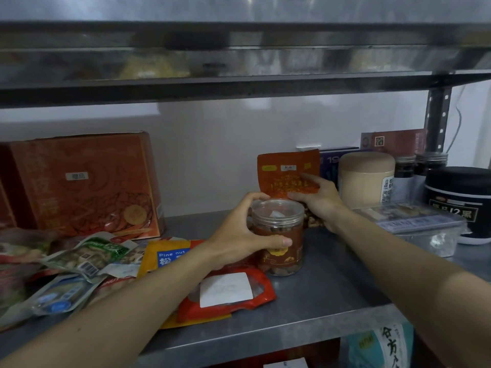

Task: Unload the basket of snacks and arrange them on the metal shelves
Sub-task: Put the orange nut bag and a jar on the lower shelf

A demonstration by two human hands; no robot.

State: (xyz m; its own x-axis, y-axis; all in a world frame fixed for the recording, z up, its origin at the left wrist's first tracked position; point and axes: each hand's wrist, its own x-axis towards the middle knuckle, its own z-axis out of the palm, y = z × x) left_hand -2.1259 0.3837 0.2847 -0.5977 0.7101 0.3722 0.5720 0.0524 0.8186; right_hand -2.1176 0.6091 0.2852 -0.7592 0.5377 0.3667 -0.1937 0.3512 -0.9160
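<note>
– So, what lay at nine o'clock from the jar?

– An orange box stood against the wall. In front of it loose packets lay flat in a heap, with a yellow pine nut packet and a red packet nearest the jar. They looked unsorted rather than arranged.

– And the hands?

– The left hand gripped the clear jar, its fingers curled over the lid's rim and its thumb on the label. The jar was upright, either on the metal shelf or just above it; I could not tell which. At one o'clock from it the right hand clasped the orange pouch low down and held it standing. I'd judge that was to stop the soft pouch flopping while the jar went in front as a prop.

– Further right?

– A beige canister stood at three o'clock from the pouch, then a clear plastic box and a black tub. The rigid containers seemed to be grouped at that end.

– The surface and the room?

– The shelf was dull grey sheet metal. An upper shelf ran overhead at twelve o'clock, a white wall stood behind, and a perforated post rose at two o'clock. The light was dim. The basket was not in view.
</note>
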